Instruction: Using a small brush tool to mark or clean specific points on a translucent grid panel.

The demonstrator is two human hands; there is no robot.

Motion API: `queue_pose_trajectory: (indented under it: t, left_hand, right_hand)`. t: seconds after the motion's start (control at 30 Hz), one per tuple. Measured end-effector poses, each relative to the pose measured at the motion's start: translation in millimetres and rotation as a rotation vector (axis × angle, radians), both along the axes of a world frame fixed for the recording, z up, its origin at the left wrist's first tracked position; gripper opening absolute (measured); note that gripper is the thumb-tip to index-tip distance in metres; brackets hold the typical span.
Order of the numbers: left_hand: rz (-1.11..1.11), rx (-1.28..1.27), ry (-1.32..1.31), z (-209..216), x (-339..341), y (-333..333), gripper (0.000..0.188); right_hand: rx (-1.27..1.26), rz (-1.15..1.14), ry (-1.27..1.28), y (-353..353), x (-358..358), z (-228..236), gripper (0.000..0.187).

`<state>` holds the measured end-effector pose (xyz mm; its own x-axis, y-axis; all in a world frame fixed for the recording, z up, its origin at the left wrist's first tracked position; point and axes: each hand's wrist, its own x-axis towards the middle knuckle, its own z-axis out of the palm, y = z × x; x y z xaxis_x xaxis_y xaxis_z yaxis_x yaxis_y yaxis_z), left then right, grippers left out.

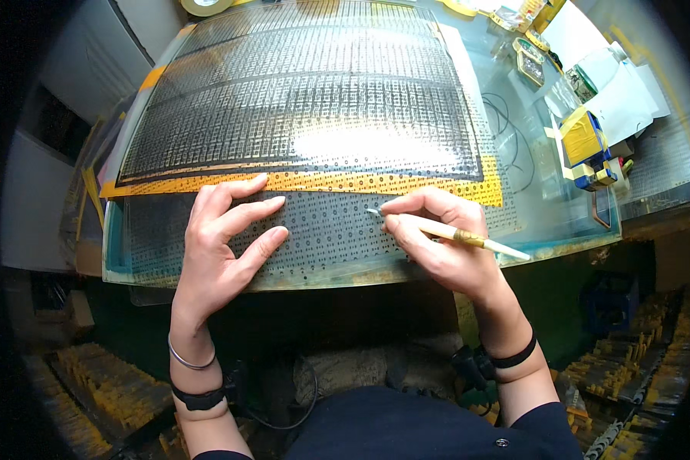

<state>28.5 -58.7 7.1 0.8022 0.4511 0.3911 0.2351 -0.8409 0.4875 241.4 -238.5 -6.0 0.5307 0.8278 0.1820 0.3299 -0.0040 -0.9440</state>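
A sheet of film with dense dark patterning (299,123) lies over an orange patterned sheet (437,189), whose strip shows along the near edge. Nearer to me, a grey translucent patterned sheet (314,245) covers the front of the glass table. My left hand (221,234) is open, its fingers spread over the grey sheet, with the fingertips near the orange strip. Held between the thumb and fingers of my right hand (448,241) is a slim cream pen-like tool (437,228) with a gold band. Its pale tip points left, close to the grey sheet.
On the right of the glass table (540,203) lie a thin black cable (506,130), a yellow-and-blue block (586,146), a clear bottle (598,69) and small containers (530,61). A tape roll (205,6) sits at the far left. Shelved yellow-edged stacks (629,345) flank me below.
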Motion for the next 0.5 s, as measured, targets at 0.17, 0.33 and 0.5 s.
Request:
queue_pose_trajectory:
  t: [0.17,0.33,0.5]
  left_hand:
    - [-0.003,0.005,0.007,0.8,0.4,0.2,0.032]
    - [-0.007,0.006,0.015,1.0,0.1,0.5,0.032]
    - [-0.001,-0.042,0.034,-0.1,-2.2,1.1,0.035]
  right_hand:
    - [-0.068,0.111,-0.048,-4.1,4.4,6.8,0.014]
    - [-0.004,0.055,-0.113,0.6,0.1,2.9,0.014]
    - [-0.042,0.06,0.001,0.2,0.8,2.3,0.013]
